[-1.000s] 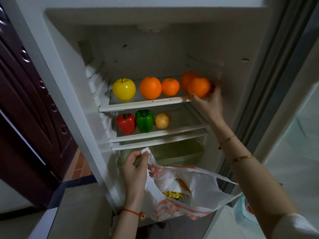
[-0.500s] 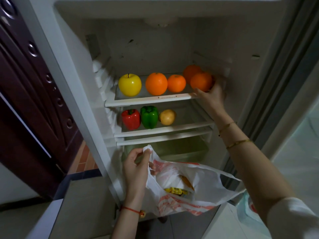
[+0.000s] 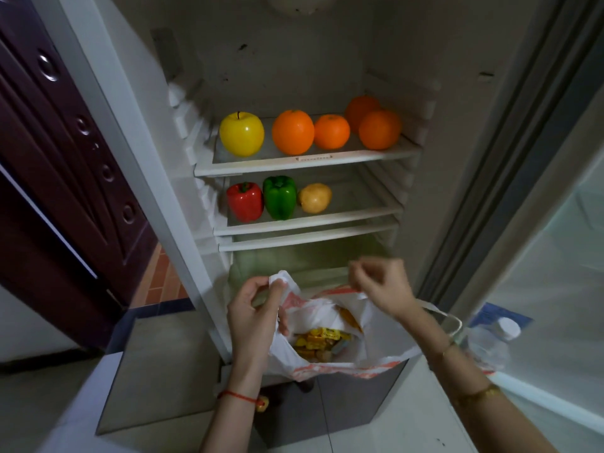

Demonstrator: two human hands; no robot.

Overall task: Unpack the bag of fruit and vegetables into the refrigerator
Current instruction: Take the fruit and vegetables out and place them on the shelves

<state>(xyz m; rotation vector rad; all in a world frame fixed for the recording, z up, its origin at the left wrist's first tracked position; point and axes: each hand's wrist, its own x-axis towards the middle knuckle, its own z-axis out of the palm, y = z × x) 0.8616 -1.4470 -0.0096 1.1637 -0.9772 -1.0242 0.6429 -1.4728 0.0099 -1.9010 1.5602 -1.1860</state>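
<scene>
White plastic bag held open, lower centre of frame, below fridge shelves.
L hand grip clamped on bag rim; R hand blurred, fingers curled, grip unclear.

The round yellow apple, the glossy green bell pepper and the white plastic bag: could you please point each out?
round yellow apple (image 3: 241, 134), head view, front skin.
glossy green bell pepper (image 3: 279, 198), head view, front face.
white plastic bag (image 3: 372, 346), head view, right side wall.

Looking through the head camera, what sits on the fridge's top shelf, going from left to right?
Shiny yellow apple → large round orange → smaller orange → front right-hand orange. A fifth orange sits behind and overlapping that last one, so I leave it unplaced.
</scene>
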